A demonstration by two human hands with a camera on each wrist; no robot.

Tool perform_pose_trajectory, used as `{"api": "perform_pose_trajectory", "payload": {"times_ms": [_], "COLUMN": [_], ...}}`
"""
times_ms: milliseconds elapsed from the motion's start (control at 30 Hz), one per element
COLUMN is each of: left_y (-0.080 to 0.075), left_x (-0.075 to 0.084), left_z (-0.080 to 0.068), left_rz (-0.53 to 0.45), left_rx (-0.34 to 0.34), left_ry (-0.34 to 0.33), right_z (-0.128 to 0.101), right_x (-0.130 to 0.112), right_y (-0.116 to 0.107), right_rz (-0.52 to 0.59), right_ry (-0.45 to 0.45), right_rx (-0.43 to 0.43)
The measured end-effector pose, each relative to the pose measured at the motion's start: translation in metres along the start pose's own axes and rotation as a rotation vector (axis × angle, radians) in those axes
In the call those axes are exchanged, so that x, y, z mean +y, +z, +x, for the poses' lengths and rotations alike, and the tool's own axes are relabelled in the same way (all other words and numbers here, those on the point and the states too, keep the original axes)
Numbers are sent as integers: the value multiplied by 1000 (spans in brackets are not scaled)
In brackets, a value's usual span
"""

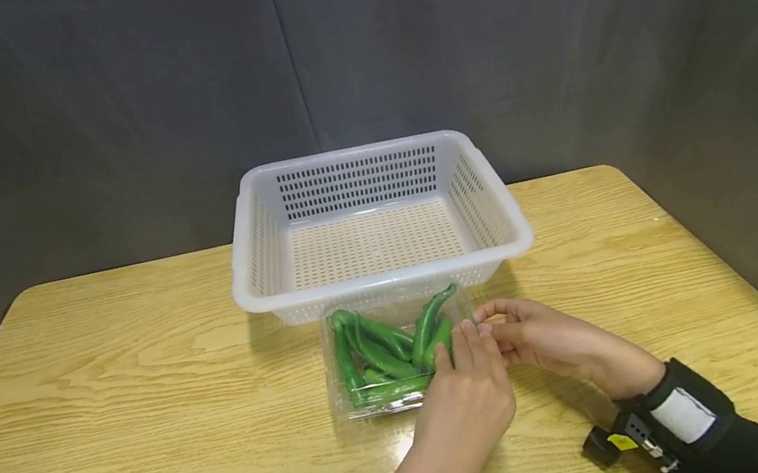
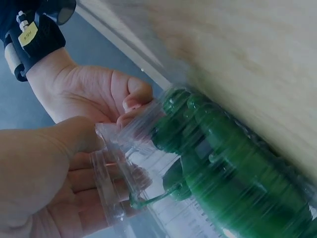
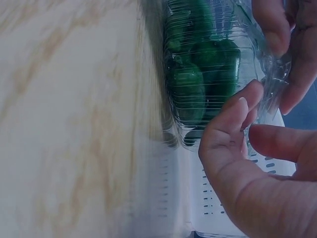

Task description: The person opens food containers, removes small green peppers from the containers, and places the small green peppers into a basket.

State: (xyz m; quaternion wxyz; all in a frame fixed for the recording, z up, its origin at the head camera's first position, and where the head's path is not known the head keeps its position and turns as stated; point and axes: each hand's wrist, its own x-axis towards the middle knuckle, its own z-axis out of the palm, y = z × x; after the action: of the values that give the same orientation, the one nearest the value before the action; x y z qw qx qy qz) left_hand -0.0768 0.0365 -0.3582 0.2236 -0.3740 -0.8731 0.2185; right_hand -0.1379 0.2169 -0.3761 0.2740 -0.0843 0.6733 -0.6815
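A clear plastic clamshell box lies on the table, with several long green peppers inside. Its lid is down over them. My left hand reaches across the box's front right part, its fingers on the lid. In the left wrist view, the thumb and fingers of the left hand pinch the box's rim. At the right edge, my right hand pinches the rim close beside the left fingertips. The right wrist view shows the right hand with curled fingers and thumb at that rim.
A white perforated plastic basket stands right behind the box, with nothing in it. The wooden table reaches out on both sides. Dark grey panels stand behind and at the right.
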Motion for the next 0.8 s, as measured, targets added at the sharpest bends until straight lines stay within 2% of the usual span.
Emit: {"api": "perform_pose_trajectory", "payload": {"times_ms": [167,633,800], "left_y": [0,-3,-6], "left_x": [2,-3,-8], "left_z": [0,-2,-2], "left_rz": [-5,-55,-60], "left_rx": [11,-28,11], "left_ry": [-20,-33,-77], "right_z": [0,0,-1], "right_x": [0,-1,-2], "right_y": [-1,-3,-3], "right_rz": [-1,6,6], "right_ry": [-1,-5,4], "right_rx": [-7,-34,-45]}}
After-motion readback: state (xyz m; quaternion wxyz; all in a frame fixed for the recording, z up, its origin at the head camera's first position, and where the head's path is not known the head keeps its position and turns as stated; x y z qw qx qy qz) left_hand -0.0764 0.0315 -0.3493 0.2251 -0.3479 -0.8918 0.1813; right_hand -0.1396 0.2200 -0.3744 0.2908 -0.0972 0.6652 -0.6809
